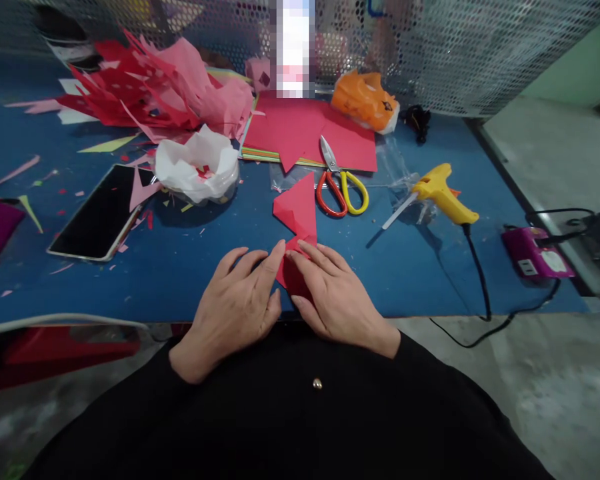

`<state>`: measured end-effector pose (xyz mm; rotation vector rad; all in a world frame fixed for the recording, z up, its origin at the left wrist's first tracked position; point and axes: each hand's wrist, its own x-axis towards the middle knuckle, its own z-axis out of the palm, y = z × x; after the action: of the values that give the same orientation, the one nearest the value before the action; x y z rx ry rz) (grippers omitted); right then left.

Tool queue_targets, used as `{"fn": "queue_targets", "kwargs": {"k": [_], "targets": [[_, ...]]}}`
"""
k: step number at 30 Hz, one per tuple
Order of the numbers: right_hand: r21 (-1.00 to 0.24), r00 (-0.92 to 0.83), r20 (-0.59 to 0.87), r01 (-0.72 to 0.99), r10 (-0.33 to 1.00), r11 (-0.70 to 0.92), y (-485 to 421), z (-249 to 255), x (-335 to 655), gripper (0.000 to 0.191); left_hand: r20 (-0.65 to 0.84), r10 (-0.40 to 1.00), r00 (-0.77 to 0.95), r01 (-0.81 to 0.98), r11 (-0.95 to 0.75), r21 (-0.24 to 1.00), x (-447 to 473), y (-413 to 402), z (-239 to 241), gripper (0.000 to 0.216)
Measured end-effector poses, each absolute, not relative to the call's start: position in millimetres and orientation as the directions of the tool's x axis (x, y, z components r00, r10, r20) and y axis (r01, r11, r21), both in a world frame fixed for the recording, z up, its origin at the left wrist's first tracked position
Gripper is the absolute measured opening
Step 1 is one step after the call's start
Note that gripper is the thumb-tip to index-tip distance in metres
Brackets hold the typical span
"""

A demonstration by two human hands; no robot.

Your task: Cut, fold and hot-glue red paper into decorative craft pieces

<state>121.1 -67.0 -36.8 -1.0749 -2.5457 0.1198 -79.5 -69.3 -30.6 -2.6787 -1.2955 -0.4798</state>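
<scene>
- Paper (pixel 303 211), red, folded and sharp-cornered, lies on the blue flat tabletop (pixel 145 293), right in front of us; its lower part is partly hidden under our fingers, so we cannot tell whether it is 1 piece or 2 overlapping.
- Taking our fingertips as the clock's centre, with 12 straight away from us, the uncovered part points to 12 o'clock, its long axis running roughly from 12 to 6.
- Our bare left hand (pixel 237 300) comes in from 8 o'clock: the index finger reaches straight to the paper's left edge, the other fingers bend a little apart, and the thumb sits off to the side.
- Our bare right hand (pixel 337 297) comes in from 4 o'clock, fingers close together over the paper, thumb set apart below them.
- Both hands are about equally near; the right covers more of the paper. Whether any fingertips pinch it, we cannot tell.
- Metal-bladed scissors (pixel 333 164) with red and yellow loop handles lie near, at 1 o'clock.
- A yellow plastic glue gun (pixel 445 193) lies well apart, between 2 and 3 o'clock.
</scene>
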Motion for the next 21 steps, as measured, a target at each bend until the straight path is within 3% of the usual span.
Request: {"fn": "queue_targets", "kwargs": {"k": [5,13,21], "targets": [[-0.2,-0.625,0.302,0.698,0.72,0.688,-69.2,-37.7,117.3,0.053,0.341,0.752,0.565,0.781,-0.62,0.075,-82.1,-68.2,-31.3,0.06],[-0.155,-0.623,0.35,0.698,0.699,0.699,-70.5,-36.6,115.1,0.049,0.365,0.845,0.391,0.766,-0.519,0.38,-91.9,-68.4,-31.6,0.061],[-0.149,-0.631,0.347,0.693,0.693,0.705,-70.9,-36.6,115.8,0.051,0.37,0.846,0.384,0.759,-0.517,0.395,-93.9,-68.4,-31.7,0.057]]}}
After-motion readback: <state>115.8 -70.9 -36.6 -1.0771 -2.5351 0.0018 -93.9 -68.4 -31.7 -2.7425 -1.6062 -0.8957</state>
